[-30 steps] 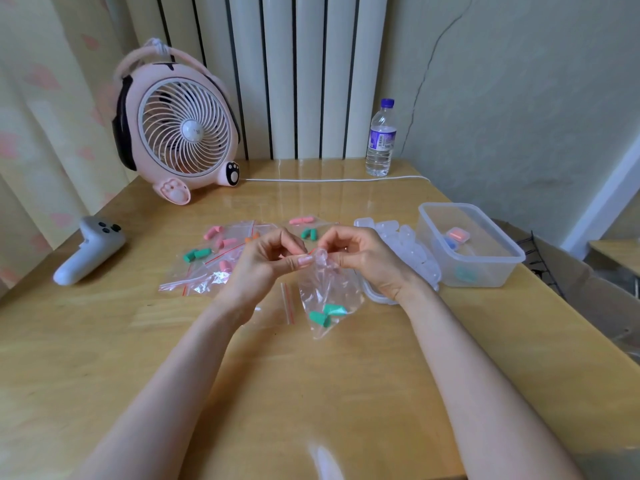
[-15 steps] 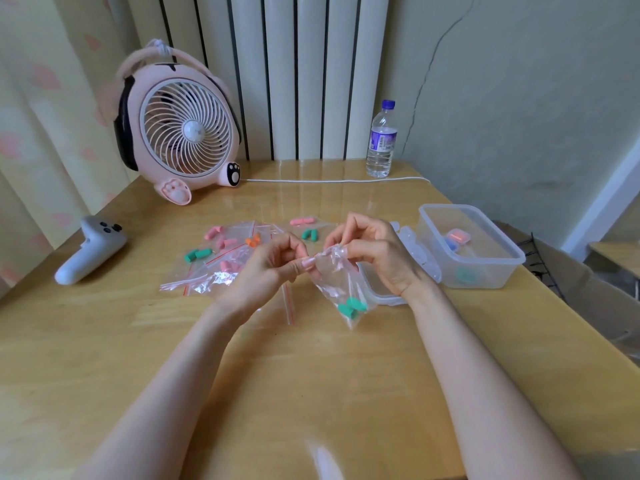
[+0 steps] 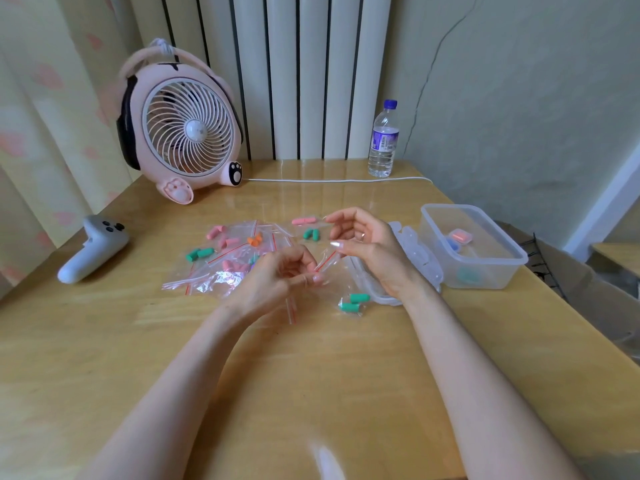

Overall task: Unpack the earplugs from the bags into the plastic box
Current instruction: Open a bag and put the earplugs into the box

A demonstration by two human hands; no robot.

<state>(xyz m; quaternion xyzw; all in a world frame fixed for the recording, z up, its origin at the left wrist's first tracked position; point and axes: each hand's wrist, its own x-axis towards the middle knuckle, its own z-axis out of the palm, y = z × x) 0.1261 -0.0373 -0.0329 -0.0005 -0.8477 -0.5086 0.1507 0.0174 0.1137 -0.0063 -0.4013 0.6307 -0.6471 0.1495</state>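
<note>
Hands met just above the middle of the worktop [image 3: 311,375], both working on one small clear bag [image 3: 337,285]. The left hand [image 3: 277,277] was curled, its thumb and fingertips pinching one lip of the bag's mouth by the red seal strip [image 3: 325,262]. The right hand [image 3: 372,252] faced it, and its thumb and one finger appeared to pinch the opposite lip, with the other fingers loosely spread above. Both forearms reached in from the near edge, wrists raised off the wood. The bag hung from this grip, its bottom resting on the worktop with two green earplugs [image 3: 354,302] inside.

The step looked to be pulling the seal open. Done well, that probably meant drawing the lips apart evenly with small pulls. The bottom would be kept low so the light earplugs did not spring out, and the bag carried over the box before tipping.

The plastic box [image 3: 502,275] stood open to the right, near the right hand, with a few earplugs already inside. Its lid [image 3: 412,244] lay beside it. A pile of bags [image 3: 221,268] holding pink, green and orange earplugs lay just behind the left hand. Farther off were a white controller [image 3: 91,251], a pink fan [image 3: 187,126] and a water bottle [image 3: 383,140].
</note>
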